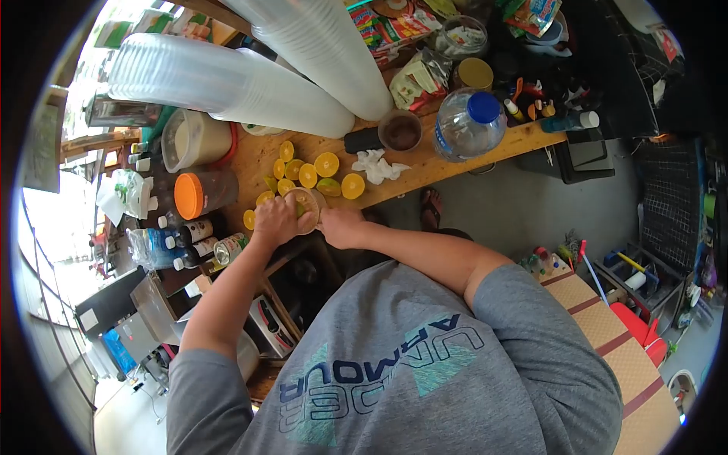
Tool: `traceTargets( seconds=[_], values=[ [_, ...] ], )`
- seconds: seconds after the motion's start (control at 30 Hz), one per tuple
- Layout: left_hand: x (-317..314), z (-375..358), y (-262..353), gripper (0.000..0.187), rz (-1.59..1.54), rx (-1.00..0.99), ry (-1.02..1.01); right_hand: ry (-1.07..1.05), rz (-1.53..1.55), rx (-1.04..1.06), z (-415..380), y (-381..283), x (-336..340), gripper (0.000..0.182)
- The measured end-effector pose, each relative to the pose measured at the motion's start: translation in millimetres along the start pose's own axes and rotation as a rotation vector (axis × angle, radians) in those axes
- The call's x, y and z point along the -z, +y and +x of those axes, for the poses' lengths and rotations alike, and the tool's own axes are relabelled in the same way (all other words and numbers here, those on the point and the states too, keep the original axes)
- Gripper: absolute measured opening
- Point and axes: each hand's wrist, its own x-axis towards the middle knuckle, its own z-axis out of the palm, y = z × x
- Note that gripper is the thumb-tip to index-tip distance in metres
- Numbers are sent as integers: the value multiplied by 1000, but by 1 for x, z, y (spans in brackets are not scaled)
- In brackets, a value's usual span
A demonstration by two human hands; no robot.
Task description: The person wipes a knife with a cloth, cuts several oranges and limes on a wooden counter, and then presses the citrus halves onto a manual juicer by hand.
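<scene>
My left hand [277, 221] is closed on a citrus half, mostly hidden under the fingers, pressed into a pale round hand juicer [315, 202]. My right hand [343, 227] is closed on the juicer's near right side, at its rim or handle. Beside the juicer, on the wooden table [417, 178], lie several cut orange halves [326, 164], most with the yellow-orange flesh up and some showing green peel. One orange half [353, 186] sits just right of the juicer, and another orange half [249, 220] is left of my left hand.
Tall stacks of clear plastic cups [227, 80] lean across the table's back. A crumpled tissue [377, 165], a cup of dark contents [400, 131] and a large blue-capped bottle [469, 125] stand to the right. An orange-lidded jar [199, 196] and several bottles [193, 231] line the left.
</scene>
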Motion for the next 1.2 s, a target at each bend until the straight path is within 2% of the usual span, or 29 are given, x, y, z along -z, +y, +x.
traceTargets(
  seconds=[0.13, 0.2, 0.23, 0.3, 0.33, 0.4, 0.53, 0.6, 0.63, 0.7, 0.73, 0.8, 0.9, 1.0, 1.13, 1.2],
  values=[
    [-7, 9, 5, 58, -41, 97, -192, 22, 9, 15, -1, 3, -1, 40],
    [-6, 10, 18, 58, -91, 367, -194, 23, 35, 33, -1, 3, -2, 40],
    [-11, 9, 19, 58, -90, 370, -198, 20, 38, 35, 0, 5, -5, 40],
    [-15, 8, 24, 59, -139, 476, -21, 52, 38, 44, 0, 4, -5, 40],
    [-8, 10, 23, 59, -137, 476, -18, 54, 37, 46, -1, 2, -3, 40],
    [9, 14, 19, 62, -114, 275, -223, -14, 56, -46, -1, -2, 0, 37],
    [2, 20, 22, 63, -157, 348, -259, 12, 19, -50, -3, -4, 4, 38],
    [-15, 16, 25, 62, -216, 609, -154, 12, 34, -49, -3, -6, 2, 39],
    [-25, 13, 24, 62, -211, 618, -147, 13, 31, -37, -3, -5, 0, 39],
    [-32, 14, 20, 61, -247, 781, -114, 0, 42, -45, -2, -5, 3, 38],
    [-30, 11, 17, 61, -246, 780, -100, 11, 36, -40, -3, -7, 5, 38],
    [-21, -3, 13, 59, -13, 383, -68, -39, -2, -40, -4, -8, 9, 39],
    [6, -8, 24, 59, -58, 349, -109, -20, -8, -27, -4, -9, 10, 40],
    [-16, -2, 16, 56, -95, 321, -27, -49, 1, -28, -3, -9, 10, 40],
    [-24, 4, 13, 54, -179, 492, 15, -29, -13, -8, -2, -5, 3, 41],
    [-16, 6, 0, 54, -132, 158, -91, -15, -37, -4, 1, -4, 3, 41]
  ],
)
